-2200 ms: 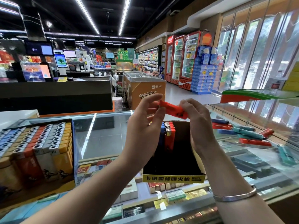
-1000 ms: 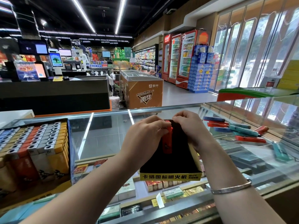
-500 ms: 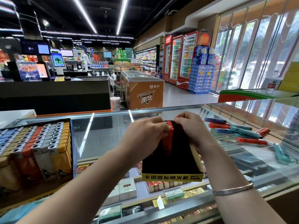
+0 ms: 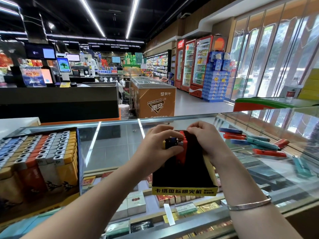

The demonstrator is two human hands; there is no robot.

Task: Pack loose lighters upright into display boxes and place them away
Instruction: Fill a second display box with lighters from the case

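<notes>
Two hands: both sit at the far end of the black display box, which serves as the landmark below.
Left hand: fingers curled round the tops of upright lighters at the box's far left corner, thumb pressing their near side.
Right hand: fingers curled over the box's far right edge, just right of the red lighters; what it grips under the fingers cannot be told.
Packed lighters: a red row stands upright along the far part of the box, with dark and blue ones just left of it, under the left hand.
Display box: rests on the glass surface, mostly unfilled, its yellow printed front strip nearest the camera.
Loose lighters: red, blue and teal ones lie flat on the glass to the right of the box, well apart from it.
Full box: left of the display box, a blue-walled box packed with upright lighters in yellow, white, orange and blue.
Bracelet: silver band on the right wrist, nearer the camera than the box.
Under the glass: cigarette packs on shelves beneath the box.
</notes>
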